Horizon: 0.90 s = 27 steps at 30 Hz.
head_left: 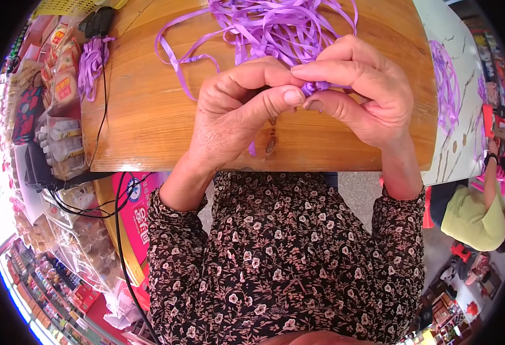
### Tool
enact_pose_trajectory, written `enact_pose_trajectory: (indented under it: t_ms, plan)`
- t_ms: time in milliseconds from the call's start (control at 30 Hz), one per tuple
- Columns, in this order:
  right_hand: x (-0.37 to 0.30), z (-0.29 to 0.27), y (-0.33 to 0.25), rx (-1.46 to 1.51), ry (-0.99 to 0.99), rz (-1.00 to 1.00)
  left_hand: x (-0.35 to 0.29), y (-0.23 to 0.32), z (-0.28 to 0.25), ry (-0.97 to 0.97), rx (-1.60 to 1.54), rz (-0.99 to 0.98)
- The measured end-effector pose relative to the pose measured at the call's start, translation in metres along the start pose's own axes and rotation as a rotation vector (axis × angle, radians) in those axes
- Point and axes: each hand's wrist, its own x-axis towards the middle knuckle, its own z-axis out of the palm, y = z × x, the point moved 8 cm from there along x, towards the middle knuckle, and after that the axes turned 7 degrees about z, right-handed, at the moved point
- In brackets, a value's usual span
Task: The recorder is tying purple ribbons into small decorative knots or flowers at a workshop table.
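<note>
Both hands meet over the near half of a wooden table (149, 123), fingertips together a little right of the middle of the view. The left hand (224, 118) comes up from the lower left, its wrist slanting inward and its thumb side facing the camera. The thumb points right, nearly straight, while the index finger arches above it, leaving a dark gap between the 2. The right hand (387, 100) rises from the lower right on a steeper forearm and bends left at the wrist. Its thumb reaches in from below, 1 long finger stretches across from above, and another finger arches higher behind that.

Between these tips sits a small purple knotted piece (309, 89), pinched by both hands: the right thumb and finger close around it below and above, and the left thumb presses by its left side. The left index fingertip is partly hidden, so its exact contact cannot be told. A purple strip end (252, 148) shows below the left hand.

Beyond the hands lies a loose heap of purple straps (281, 26). A purple bundle (93, 66) is at the table's left edge, and more purple straps (445, 86) lie on a white marbled surface (459, 149) to the right.
</note>
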Motion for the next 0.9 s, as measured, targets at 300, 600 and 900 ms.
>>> enact_pose_trajectory:
  t_ms: [300, 600, 900]
  plan:
    - [-0.008, -0.005, -0.004, 0.003, 0.052, -0.055, 0.004, 0.006, 0.005, -0.031, 0.220, 0.113]
    - [-0.013, -0.004, 0.007, -0.049, 0.146, 0.014, -0.002, -0.005, -0.001, 0.113, 0.205, 0.076]
    - [-0.008, 0.002, 0.019, 0.046, 0.038, 0.138, -0.004, -0.010, -0.008, 0.202, 0.051, 0.088]
